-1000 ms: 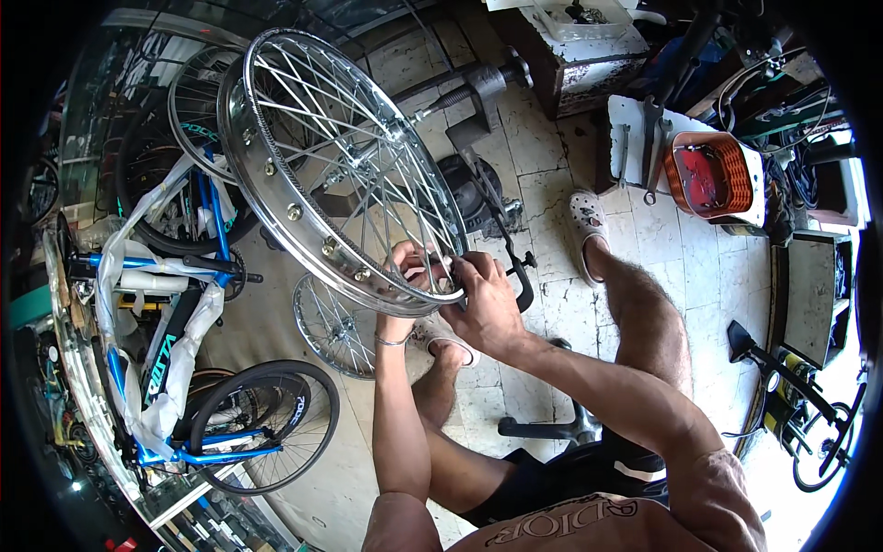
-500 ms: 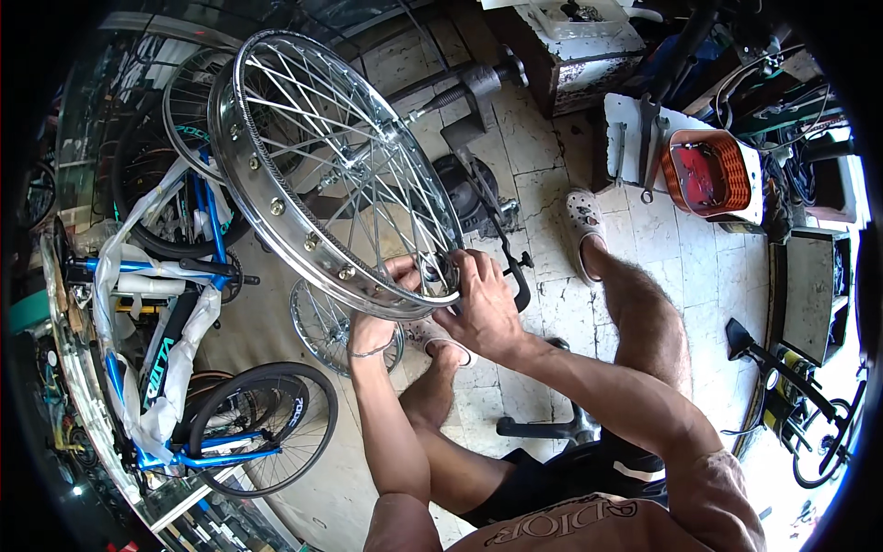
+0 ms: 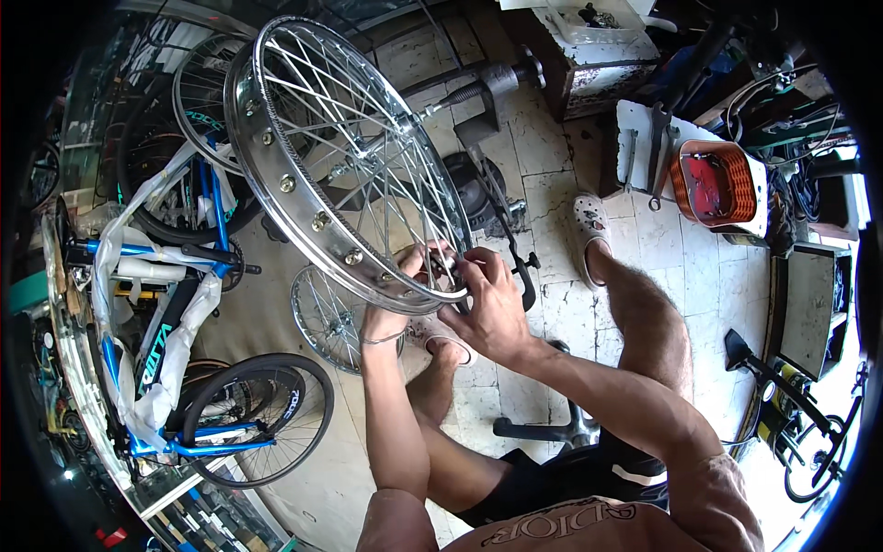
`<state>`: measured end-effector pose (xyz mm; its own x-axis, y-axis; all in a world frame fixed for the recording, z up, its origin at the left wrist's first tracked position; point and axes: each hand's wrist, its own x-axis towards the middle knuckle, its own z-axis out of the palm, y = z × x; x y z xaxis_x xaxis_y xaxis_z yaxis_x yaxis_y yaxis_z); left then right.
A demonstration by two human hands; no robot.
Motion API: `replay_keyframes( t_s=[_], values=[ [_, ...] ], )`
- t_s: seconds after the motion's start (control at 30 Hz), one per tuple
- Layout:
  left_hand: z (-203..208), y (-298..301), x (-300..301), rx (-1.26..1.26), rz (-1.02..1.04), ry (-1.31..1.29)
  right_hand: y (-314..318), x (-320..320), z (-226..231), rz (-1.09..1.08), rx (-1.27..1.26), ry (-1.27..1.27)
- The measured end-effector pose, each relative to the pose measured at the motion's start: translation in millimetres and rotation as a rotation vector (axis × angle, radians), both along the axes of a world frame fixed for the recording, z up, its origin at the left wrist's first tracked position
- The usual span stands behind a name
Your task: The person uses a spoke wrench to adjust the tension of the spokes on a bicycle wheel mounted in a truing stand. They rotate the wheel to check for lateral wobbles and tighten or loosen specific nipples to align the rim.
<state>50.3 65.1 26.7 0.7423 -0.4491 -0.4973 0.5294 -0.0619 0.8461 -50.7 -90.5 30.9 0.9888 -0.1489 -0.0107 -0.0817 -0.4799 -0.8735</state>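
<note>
A spoked metal wheel (image 3: 372, 281) without a tire is held tilted in a stand (image 3: 497, 83), shiny spoke nipples showing along its rim. My left hand (image 3: 391, 317) passes behind the near part of the rim; its curled fingers come out among the spokes, the rest hidden by the rim. At the rim's near right end, my right hand (image 3: 495, 311) is closed, fingers and thumb bent together beside the spokes. Between both hands' fingertips is a small dark piece (image 3: 442, 268), mostly covered and too small to name.
A blue bicycle frame (image 3: 221, 198) in wrapping and black-tired wheels (image 3: 317, 432) lie at left. Another bare spoked wheel (image 3: 317, 322) rests below mine. On the right, a white bench (image 3: 635, 124) carries wrenches (image 3: 657, 152) and an orange basket (image 3: 682, 189). My feet stand on floor tiles.
The view has shifted slightly, and the rim's nipples appear higher along its edge. Both hands stay at the same near part of the rim, with small finger movements.
</note>
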Motion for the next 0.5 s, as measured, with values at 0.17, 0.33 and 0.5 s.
replay_keyframes(
  t_s=[0.17,0.33,0.5],
  values=[
    [2.2,19.6,-6.3,0.124,0.019,-0.163,5.1,0.7,-1.0,-0.154,0.083,0.082],
    [-5.6,-10.1,-2.0,0.239,-0.017,-0.314,6.1,-0.4,2.4,-0.116,0.210,0.106],
    [5.9,-23.5,-2.2,-0.057,0.064,-0.066,3.9,-0.5,2.5,-0.053,0.116,0.058]
  ],
)
